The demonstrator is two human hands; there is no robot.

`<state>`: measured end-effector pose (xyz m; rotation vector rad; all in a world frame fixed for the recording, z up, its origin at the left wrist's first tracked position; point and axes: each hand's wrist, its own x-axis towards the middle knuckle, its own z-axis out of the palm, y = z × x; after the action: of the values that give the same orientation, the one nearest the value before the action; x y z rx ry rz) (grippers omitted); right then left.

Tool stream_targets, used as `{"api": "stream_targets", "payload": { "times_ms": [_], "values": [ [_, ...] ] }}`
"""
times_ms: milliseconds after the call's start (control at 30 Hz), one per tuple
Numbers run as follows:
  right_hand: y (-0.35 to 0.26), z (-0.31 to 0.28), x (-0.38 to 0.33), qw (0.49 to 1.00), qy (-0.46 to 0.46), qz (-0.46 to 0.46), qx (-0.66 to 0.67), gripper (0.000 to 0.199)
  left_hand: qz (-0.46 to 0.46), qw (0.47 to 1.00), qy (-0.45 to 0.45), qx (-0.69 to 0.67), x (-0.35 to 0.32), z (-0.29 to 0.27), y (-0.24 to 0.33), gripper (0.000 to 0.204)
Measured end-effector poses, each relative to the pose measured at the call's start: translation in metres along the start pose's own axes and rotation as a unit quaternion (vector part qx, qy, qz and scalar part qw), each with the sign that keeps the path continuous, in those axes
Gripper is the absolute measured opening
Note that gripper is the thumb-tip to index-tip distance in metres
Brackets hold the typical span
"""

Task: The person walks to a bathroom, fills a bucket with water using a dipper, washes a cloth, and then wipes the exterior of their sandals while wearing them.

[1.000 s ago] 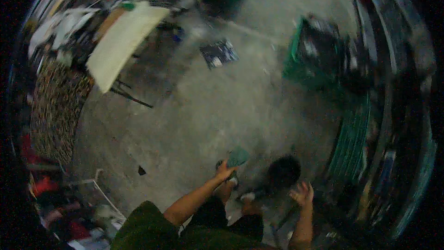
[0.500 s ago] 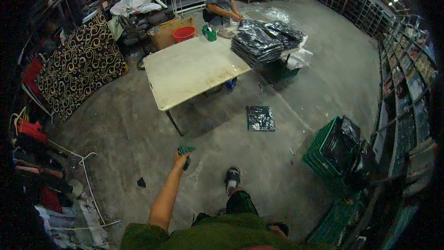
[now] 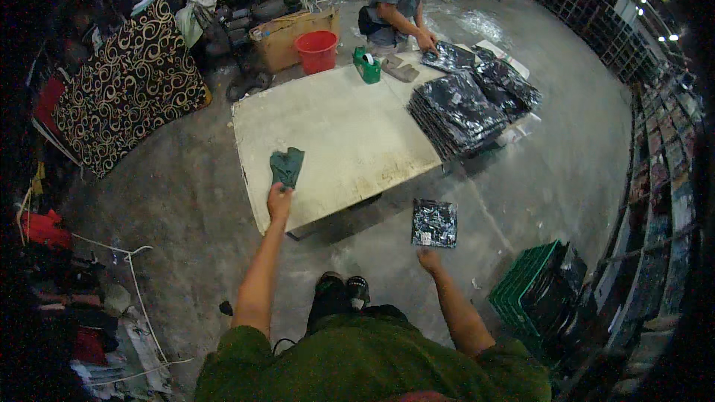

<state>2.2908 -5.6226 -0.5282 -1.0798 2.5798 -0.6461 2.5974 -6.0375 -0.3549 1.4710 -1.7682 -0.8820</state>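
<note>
A limp dark green cloth item, possibly a glove, is pinched in my left hand. That hand reaches over the near left part of the cream table. My right hand is held out low on the right with its fingers curled, and I see nothing in it. Just beyond it in the view, a flat black plastic-wrapped packet lies on the floor. A stack of similar black packets covers the table's right end.
Across the table a person in grey handles a black packet. A green tape dispenser stands on the far edge, a red bucket behind it. To my right is a green crate of dark packets; shelves line that side.
I am nearer the table. My left hand has moved forward with the cloth, over the tabletop. My right hand has come into view. The other person has bent toward a packet.
</note>
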Motion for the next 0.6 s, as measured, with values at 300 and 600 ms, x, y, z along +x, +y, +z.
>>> {"api": "stream_targets", "payload": {
  "times_ms": [300, 600],
  "values": [
    [-0.218, -0.079, 0.356, 0.986, -0.042, -0.066, 0.145, 0.039, -0.182, 0.916, -0.295, -0.204, -0.042, 0.09, 0.008, 0.021],
    [-0.221, -0.02, 0.655, 0.994, -0.006, 0.067, 0.083, 0.052, -0.289, 0.908, -0.266, -0.147, -0.037, 0.145, 0.063, 0.027]
  ]
}}
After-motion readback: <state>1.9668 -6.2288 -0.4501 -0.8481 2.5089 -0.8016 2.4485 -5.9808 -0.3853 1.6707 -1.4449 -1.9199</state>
